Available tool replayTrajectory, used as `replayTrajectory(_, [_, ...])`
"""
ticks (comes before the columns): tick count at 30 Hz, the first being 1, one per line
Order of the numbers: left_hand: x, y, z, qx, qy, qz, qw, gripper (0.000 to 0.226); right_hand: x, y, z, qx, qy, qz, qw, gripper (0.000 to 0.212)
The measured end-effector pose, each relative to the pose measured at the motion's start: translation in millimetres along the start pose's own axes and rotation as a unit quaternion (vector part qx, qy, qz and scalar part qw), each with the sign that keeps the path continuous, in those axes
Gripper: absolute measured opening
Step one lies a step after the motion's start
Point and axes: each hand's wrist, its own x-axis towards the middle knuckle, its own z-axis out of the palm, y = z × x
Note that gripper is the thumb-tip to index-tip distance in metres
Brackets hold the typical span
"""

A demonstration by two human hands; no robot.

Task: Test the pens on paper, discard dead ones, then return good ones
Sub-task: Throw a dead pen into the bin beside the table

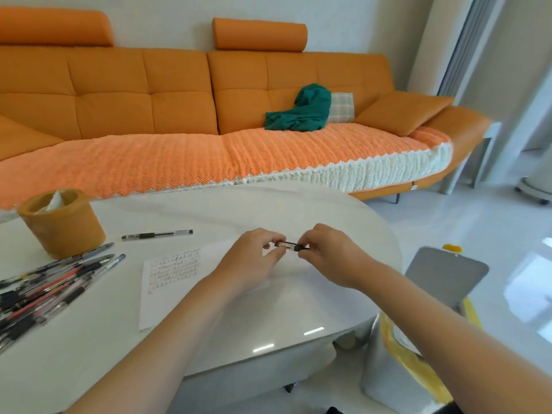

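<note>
Both hands meet above the white table [298,309], holding one short clear pen [291,245] with dark ends between them. My left hand [254,258] pinches its left end and my right hand [328,255] pinches its right end. A sheet of paper [170,282] with rows of small marks lies to the left of my hands. A single black pen [156,235] lies apart, beyond the paper. Several pens [50,288], black, red and clear, lie in a loose heap at the table's left edge.
An orange cylindrical holder [61,222] with a white scrap inside stands at the table's far left. A bin with a raised grey lid [445,279] and a yellow liner [418,363] stands on the floor to the right. An orange sofa [209,115] lies behind.
</note>
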Motion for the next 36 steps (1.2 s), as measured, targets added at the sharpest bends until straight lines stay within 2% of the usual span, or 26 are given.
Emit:
replayTrajectory(4, [35, 44, 52, 0.022, -0.035, 0.034, 0.999, 0.041, -33, 55, -35, 0.010, 0.047, 0.101, 0.994, 0.012])
replayTrajectory(7, [53, 77, 91, 0.039, -0.072, 0.053, 0.995, 0.045, -62, 93, -56, 0.023, 0.082, 0.188, 0.979, 0.009])
replayTrajectory(12, [65, 118, 147, 0.121, -0.121, 0.091, 0.981, 0.046, -101, 148, -63, 0.059, 0.149, 0.265, 0.951, 0.006])
replayTrajectory(15, [66, 125, 167, 0.174, -0.106, 0.102, 0.974, 0.046, -115, 179, -48, 0.037, 0.123, 0.313, 0.941, 0.010])
replayTrajectory(19, [65, 122, 178, 0.167, -0.074, 0.107, 0.977, 0.044, -127, 210, -18, 0.007, 0.053, 0.379, 0.924, 0.014])
replayTrajectory(24, [65, 118, 181, 0.159, -0.059, 0.110, 0.979, 0.045, -135, 230, 13, -0.006, -0.009, 0.416, 0.909, 0.026])
replayTrajectory(27, [65, 117, 182, 0.163, -0.058, 0.111, 0.979, 0.045, -138, 233, 18, -0.015, -0.022, 0.435, 0.900, 0.023])
replayTrajectory(33, [62, 120, 178, 0.157, -0.080, 0.099, 0.979, 0.048, -125, 191, -20, -0.014, 0.072, 0.391, 0.918, 0.030])
replayTrajectory(36, [57, 122, 168, 0.138, -0.087, 0.088, 0.983, 0.047, -113, 155, -42, -0.002, 0.113, 0.337, 0.935, 0.025])
